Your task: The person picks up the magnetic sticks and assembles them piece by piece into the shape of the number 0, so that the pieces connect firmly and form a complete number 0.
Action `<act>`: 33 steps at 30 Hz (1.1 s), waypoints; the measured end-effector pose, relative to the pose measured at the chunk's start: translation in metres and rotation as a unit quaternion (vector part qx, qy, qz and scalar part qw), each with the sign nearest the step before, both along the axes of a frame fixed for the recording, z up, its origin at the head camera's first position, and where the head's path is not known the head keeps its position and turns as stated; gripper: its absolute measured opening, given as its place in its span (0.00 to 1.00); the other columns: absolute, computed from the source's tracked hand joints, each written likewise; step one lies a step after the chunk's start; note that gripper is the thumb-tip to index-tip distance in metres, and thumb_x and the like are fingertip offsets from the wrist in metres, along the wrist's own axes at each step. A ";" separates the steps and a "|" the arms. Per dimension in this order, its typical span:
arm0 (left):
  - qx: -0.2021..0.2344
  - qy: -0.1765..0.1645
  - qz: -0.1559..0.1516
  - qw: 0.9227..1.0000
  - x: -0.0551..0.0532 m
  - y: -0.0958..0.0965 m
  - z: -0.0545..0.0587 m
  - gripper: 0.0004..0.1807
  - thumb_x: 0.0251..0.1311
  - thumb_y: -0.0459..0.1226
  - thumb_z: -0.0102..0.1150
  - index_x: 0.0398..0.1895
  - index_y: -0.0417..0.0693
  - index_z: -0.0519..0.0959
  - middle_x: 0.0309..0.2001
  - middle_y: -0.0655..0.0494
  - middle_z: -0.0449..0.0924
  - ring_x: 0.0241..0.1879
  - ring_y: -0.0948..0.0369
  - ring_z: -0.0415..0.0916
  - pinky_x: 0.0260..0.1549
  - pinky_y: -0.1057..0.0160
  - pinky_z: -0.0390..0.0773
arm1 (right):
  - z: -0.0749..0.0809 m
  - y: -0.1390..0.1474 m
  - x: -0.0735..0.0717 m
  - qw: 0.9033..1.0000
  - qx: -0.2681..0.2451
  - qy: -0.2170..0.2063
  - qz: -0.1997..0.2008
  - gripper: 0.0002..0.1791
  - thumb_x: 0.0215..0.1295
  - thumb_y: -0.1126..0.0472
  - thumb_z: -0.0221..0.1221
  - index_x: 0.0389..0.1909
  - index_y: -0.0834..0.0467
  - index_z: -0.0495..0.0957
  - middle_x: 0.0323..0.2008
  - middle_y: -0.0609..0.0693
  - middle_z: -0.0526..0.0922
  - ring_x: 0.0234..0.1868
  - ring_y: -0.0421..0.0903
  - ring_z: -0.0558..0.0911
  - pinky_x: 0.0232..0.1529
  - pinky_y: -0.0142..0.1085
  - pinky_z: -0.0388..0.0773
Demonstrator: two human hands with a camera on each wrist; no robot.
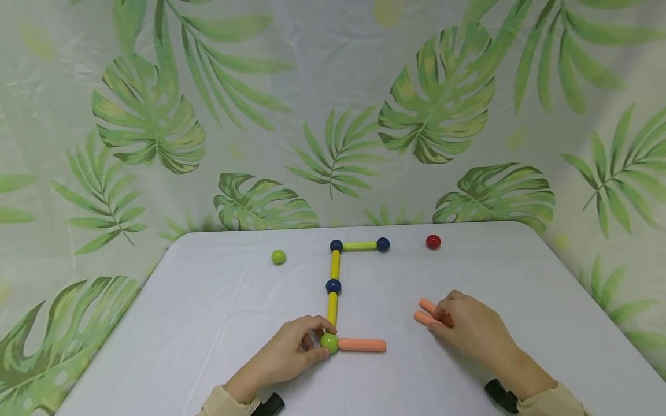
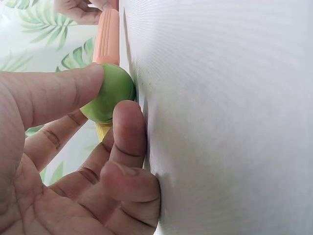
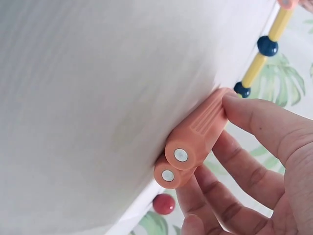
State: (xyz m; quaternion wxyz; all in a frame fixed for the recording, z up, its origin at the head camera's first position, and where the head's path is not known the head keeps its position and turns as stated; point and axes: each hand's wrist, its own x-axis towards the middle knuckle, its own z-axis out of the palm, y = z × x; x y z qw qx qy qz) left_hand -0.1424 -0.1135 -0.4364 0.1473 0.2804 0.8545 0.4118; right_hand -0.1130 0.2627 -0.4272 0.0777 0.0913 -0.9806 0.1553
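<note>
My left hand (image 1: pixel 286 353) pinches a light green ball (image 1: pixel 329 344) between thumb and fingers, at the near end of a chain of magnetic sticks and balls. An orange magnetic stick (image 1: pixel 362 345) points right from that ball, and a yellow stick (image 1: pixel 332 309) runs away from it to a dark blue ball (image 1: pixel 333 286). To the right, my right hand (image 1: pixel 474 332) pinches an orange stick (image 3: pixel 200 127). A second orange stick (image 3: pixel 167 175) lies alongside it; both show round silvery ends in the right wrist view.
Farther back, another yellow stick (image 1: pixel 335 264) leads to a dark blue ball (image 1: pixel 336 247), then a yellow-green stick (image 1: pixel 360 245) and a last blue ball (image 1: pixel 383 244). A loose green ball (image 1: pixel 278 257) lies left, a red ball (image 1: pixel 433 242) right. A leaf-patterned cloth hangs behind the white table.
</note>
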 end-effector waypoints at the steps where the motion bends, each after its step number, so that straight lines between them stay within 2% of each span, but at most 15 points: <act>1: 0.001 0.000 0.000 1.000 0.000 0.000 0.000 0.16 0.68 0.35 0.72 0.57 0.54 0.84 0.47 0.58 0.83 0.31 0.68 0.74 0.28 0.70 0.75 | 0.000 0.002 -0.001 1.000 -0.001 0.000 -0.003 0.10 0.62 0.50 0.77 0.28 0.46 0.85 0.33 0.43 0.80 0.29 0.38 0.72 0.28 0.36 0.71; 7: 0.002 0.001 0.000 1.000 0.000 0.001 0.000 0.17 0.68 0.35 0.72 0.57 0.55 0.84 0.47 0.58 0.83 0.31 0.68 0.73 0.28 0.70 0.74 | 0.000 0.011 -0.002 1.000 0.004 0.004 -0.014 0.12 0.62 0.51 0.77 0.26 0.46 0.83 0.32 0.44 0.80 0.28 0.39 0.72 0.27 0.37 0.70; 12: 0.003 -0.002 0.004 1.000 0.001 -0.002 0.001 0.17 0.67 0.35 0.72 0.57 0.54 0.84 0.47 0.58 0.83 0.31 0.68 0.74 0.28 0.70 0.74 | 0.002 0.010 -0.007 1.000 0.012 0.013 -0.007 0.13 0.62 0.50 0.76 0.26 0.46 0.82 0.29 0.43 0.77 0.26 0.39 0.71 0.26 0.37 0.70; 15: 0.004 -0.003 0.004 1.000 0.001 -0.004 0.001 0.17 0.67 0.35 0.73 0.57 0.54 0.84 0.47 0.58 0.83 0.31 0.68 0.73 0.28 0.70 0.74 | 0.008 0.007 -0.012 1.000 0.008 0.014 -0.001 0.12 0.63 0.49 0.76 0.27 0.46 0.83 0.31 0.44 0.80 0.26 0.38 0.72 0.26 0.37 0.72; 18: 0.003 -0.002 0.006 1.000 0.001 -0.005 0.000 0.17 0.68 0.35 0.72 0.58 0.55 0.84 0.47 0.58 0.83 0.31 0.68 0.73 0.29 0.70 0.74 | 0.020 0.002 -0.019 1.000 -0.008 -0.011 0.003 0.10 0.64 0.47 0.74 0.32 0.48 0.86 0.36 0.47 0.84 0.30 0.40 0.77 0.28 0.39 0.76; 22: 0.009 -0.006 0.010 1.000 0.001 -0.005 -0.001 0.17 0.67 0.34 0.72 0.58 0.55 0.84 0.47 0.58 0.83 0.31 0.68 0.73 0.29 0.71 0.75 | 0.042 -0.011 -0.038 0.998 -0.037 -0.056 0.013 0.11 0.67 0.47 0.73 0.40 0.50 0.88 0.41 0.48 0.87 0.40 0.46 0.84 0.36 0.45 0.82; 25: 0.016 -0.011 0.014 1.000 0.002 -0.004 -0.002 0.18 0.67 0.34 0.73 0.58 0.55 0.84 0.47 0.58 0.83 0.31 0.68 0.73 0.29 0.70 0.75 | 0.055 -0.025 -0.058 0.995 -0.063 -0.069 0.034 0.12 0.69 0.48 0.71 0.43 0.51 0.88 0.42 0.47 0.88 0.44 0.48 0.85 0.43 0.48 0.84; 29: 0.021 -0.014 0.022 0.999 0.003 -0.002 -0.004 0.18 0.66 0.35 0.74 0.57 0.56 0.85 0.46 0.59 0.83 0.31 0.69 0.73 0.29 0.70 0.75 | 0.065 -0.050 -0.089 0.991 -0.088 -0.071 0.078 0.13 0.71 0.49 0.70 0.46 0.54 0.86 0.42 0.49 0.88 0.44 0.48 0.87 0.48 0.47 0.85; 33: 0.022 -0.020 0.027 0.999 0.003 -0.001 -0.005 0.18 0.65 0.36 0.75 0.56 0.58 0.86 0.46 0.61 0.83 0.31 0.68 0.73 0.30 0.70 0.74 | 0.070 -0.080 -0.121 0.983 -0.106 -0.089 0.119 0.15 0.71 0.53 0.71 0.51 0.57 0.85 0.42 0.51 0.89 0.43 0.47 0.86 0.47 0.42 0.85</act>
